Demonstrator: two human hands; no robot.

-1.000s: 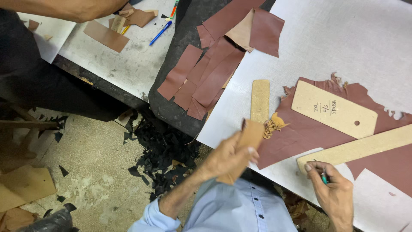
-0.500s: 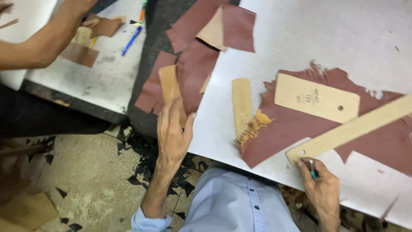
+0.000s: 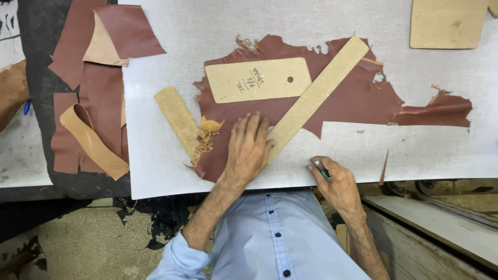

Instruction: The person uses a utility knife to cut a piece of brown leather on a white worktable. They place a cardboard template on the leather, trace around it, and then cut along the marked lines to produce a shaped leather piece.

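A ragged sheet of dark red leather (image 3: 358,98) lies spread on the white cutting board (image 3: 290,26). My left hand (image 3: 248,149) presses flat on its near left part, fingers apart, touching the lower end of a long tan board strip (image 3: 316,96) that lies diagonally across the leather. A tan rectangular pattern card with a hole (image 3: 258,80) rests on the leather just beyond my fingers. My right hand (image 3: 335,180) sits at the board's near edge, closed around a small knife with a green handle (image 3: 321,170).
A shorter tan strip (image 3: 177,120) and a frayed orange scrap (image 3: 208,133) lie left of the leather. Cut red pieces (image 3: 106,78) and a curled tan strip (image 3: 91,140) are stacked on a dark mat at left. Another tan card (image 3: 448,23) lies far right.
My left hand left the pile of cut pieces at the left, put down the strip it carried, and came to rest flat on the leather sheet. My right hand stayed at the near edge.
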